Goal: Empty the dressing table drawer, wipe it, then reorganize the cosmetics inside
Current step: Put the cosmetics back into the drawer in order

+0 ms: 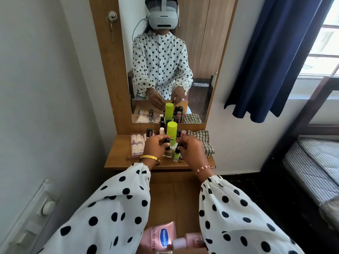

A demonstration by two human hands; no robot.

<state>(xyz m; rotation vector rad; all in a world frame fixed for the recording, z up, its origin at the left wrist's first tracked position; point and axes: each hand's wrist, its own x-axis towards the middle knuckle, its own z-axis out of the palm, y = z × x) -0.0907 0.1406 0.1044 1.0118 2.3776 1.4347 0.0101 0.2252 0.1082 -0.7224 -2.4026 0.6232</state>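
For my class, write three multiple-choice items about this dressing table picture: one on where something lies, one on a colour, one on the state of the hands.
1. Where is the checked cloth?
A. On the tabletop, right of the cosmetics
B. Hanging on the mirror
C. On the bed

2. What colour is the tall bottle behind the hands?
A. Red
B. Lime green
C. Blue

3. What are the two hands doing?
A. Resting flat on the tabletop
B. Each closed around a small dark-capped cosmetic
C. Wiping with the cloth

Answers:
1 A, the cloth lies crumpled on the wood at the right end.
2 B, its cap and body are bright lime green.
3 B, the left hand and right hand each pinch a small item above the clustered bottles.
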